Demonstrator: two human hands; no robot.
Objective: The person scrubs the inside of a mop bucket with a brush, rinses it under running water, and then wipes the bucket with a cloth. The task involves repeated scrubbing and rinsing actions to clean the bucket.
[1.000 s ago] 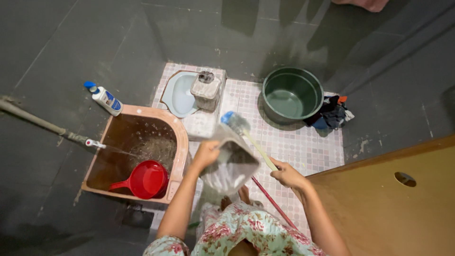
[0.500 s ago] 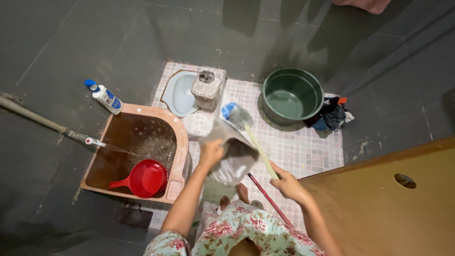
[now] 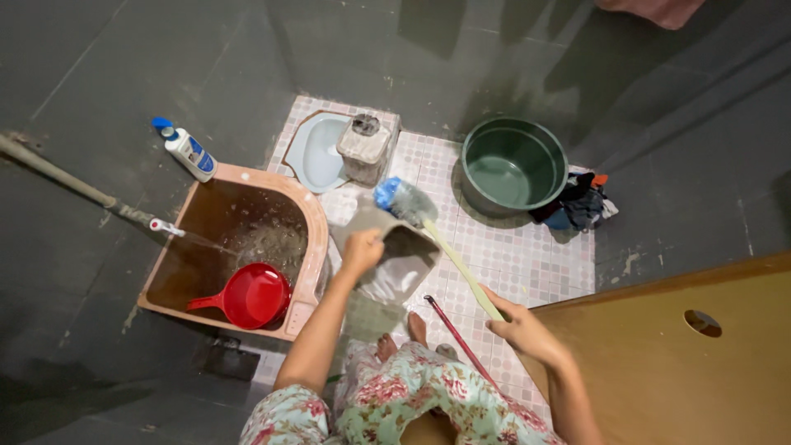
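Below, left hand (image 3: pixel 361 250) fingers gripping grey pail (image 3: pixel 401 257), right hand (image 3: pixel 517 323) holding brush (image 3: pixel 428 233), red dipper (image 3: pixel 250 294) in water-filled tub (image 3: pixel 306 247), empty green basin (image 3: pixel 512 164)

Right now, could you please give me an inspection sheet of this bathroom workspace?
Surface: wet pink tiled floor.
Job's things: grey pail, tilted; brush, pale handle, blue bristles.
Clutter: water tub holding a red dipper; green basin; bottle; cloth heap; red stick.
Grippers: left hand holds the pail's rim; right hand holds the brush handle.
Cables: nothing seen.
Surroundings: squat toilet, tap running, wooden door.
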